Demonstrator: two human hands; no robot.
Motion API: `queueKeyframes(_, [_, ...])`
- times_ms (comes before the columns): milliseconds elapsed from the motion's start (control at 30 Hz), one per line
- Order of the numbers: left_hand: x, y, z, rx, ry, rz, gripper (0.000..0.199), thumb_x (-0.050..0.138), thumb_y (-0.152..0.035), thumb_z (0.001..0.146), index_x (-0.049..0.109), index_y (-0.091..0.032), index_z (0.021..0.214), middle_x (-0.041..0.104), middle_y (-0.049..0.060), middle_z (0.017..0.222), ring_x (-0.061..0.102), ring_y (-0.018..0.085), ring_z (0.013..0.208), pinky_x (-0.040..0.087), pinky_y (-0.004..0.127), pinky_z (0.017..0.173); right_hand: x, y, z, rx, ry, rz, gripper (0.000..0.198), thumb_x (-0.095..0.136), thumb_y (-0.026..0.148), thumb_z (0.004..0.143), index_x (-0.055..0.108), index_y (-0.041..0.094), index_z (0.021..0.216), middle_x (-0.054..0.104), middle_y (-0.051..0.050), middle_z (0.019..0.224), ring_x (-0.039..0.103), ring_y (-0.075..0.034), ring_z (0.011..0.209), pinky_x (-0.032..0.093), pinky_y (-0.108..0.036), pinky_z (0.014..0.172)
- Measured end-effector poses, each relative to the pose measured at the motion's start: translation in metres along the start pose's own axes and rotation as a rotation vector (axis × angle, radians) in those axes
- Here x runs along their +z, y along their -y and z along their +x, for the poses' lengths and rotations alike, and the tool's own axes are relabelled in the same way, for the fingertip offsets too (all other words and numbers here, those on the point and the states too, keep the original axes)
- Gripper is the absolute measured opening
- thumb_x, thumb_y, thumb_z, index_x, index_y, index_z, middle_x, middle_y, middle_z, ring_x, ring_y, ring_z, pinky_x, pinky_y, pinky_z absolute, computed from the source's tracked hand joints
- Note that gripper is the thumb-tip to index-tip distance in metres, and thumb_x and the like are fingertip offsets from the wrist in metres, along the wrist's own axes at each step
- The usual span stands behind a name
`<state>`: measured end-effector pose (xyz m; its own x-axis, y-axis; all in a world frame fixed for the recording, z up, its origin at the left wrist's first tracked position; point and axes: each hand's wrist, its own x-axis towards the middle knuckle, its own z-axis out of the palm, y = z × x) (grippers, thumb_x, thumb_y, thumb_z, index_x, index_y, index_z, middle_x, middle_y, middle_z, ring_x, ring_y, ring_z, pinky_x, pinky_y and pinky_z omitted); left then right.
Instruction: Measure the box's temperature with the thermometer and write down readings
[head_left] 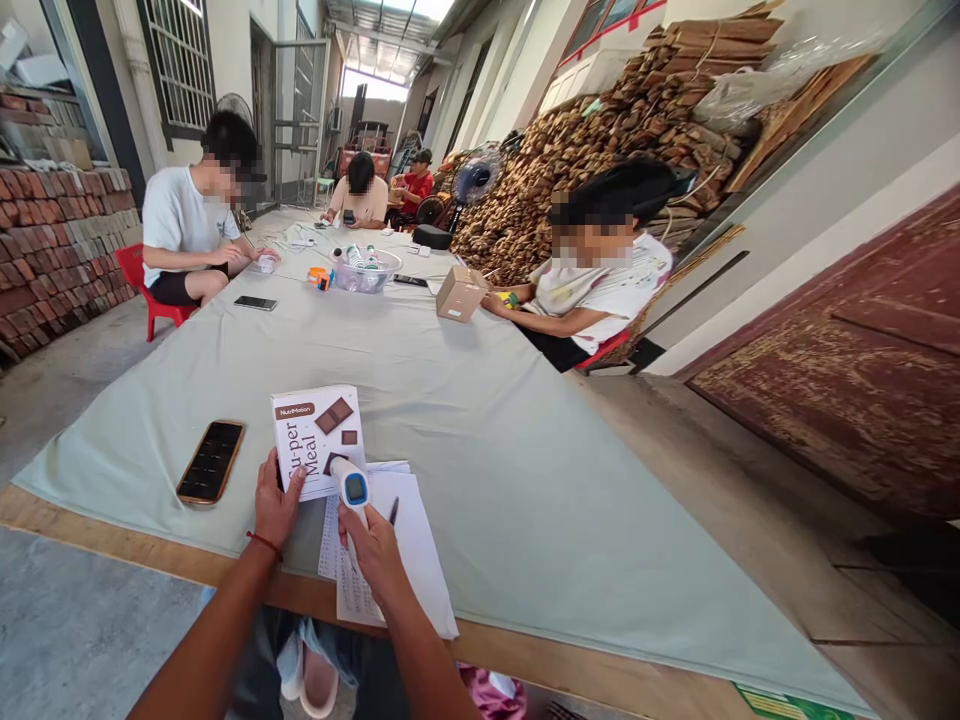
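Observation:
My left hand (277,502) grips the lower left corner of a white cardboard box (311,425) printed with brown chocolate pieces and the words "Su-per Meal". The box is held tilted up above the table. In my right hand (373,545) is a white infrared thermometer (354,487) with a small blue-lit screen; its head is close to the box's lower right part, and I cannot tell whether they touch. Beneath both hands lie sheets of paper (420,570) with handwriting. A dark pen (394,511) rests on them.
Left of the box lies a phone (211,462) in an orange-brown case. Farther along the cloth-covered table (570,530) are another phone (256,302), an orange tape roll (318,276), a clear basin (360,275) of bottles and a brown carton (460,294). Several people sit around it.

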<state>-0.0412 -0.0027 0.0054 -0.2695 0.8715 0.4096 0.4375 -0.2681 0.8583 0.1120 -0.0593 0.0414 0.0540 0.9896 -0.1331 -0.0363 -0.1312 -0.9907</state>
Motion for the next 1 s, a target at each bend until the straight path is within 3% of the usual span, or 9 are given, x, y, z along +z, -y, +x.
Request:
queueKeyframes(333, [0.001, 0.005, 0.0, 0.008, 0.0, 0.007, 0.047, 0.054, -0.047, 0.087, 0.052, -0.019, 0.125, 0.06, 0.011, 0.107, 0.056, 0.026, 0.102, 0.045, 0.044, 0.091, 0.0, 0.008, -0.002, 0.018, -0.017, 0.057, 0.048, 0.061, 0.068, 0.069, 0.051, 0.021, 0.06, 0.05, 0.003, 0.051, 0.044, -0.013, 0.05, 0.037, -0.026, 0.051])
queueKeyframes(733, [0.002, 0.007, 0.0, -0.004, -0.002, -0.002, 0.046, 0.055, -0.049, 0.086, 0.056, -0.017, 0.12, 0.061, 0.011, 0.105, 0.056, 0.026, 0.101, 0.045, 0.045, 0.091, -0.033, 0.003, -0.001, 0.011, -0.129, 0.094, 0.046, 0.063, 0.063, 0.071, 0.051, 0.021, 0.06, 0.051, 0.002, 0.055, 0.045, -0.012, 0.053, 0.037, -0.026, 0.054])
queueKeyframes(1000, [0.001, 0.005, 0.0, 0.001, -0.006, 0.004, 0.047, 0.056, -0.048, 0.086, 0.054, -0.019, 0.123, 0.06, 0.01, 0.103, 0.057, 0.026, 0.1, 0.046, 0.043, 0.091, -0.029, 0.012, 0.004, -0.037, -0.123, 0.072, 0.047, 0.063, 0.066, 0.07, 0.052, 0.021, 0.06, 0.052, 0.002, 0.053, 0.047, -0.013, 0.052, 0.038, -0.027, 0.053])
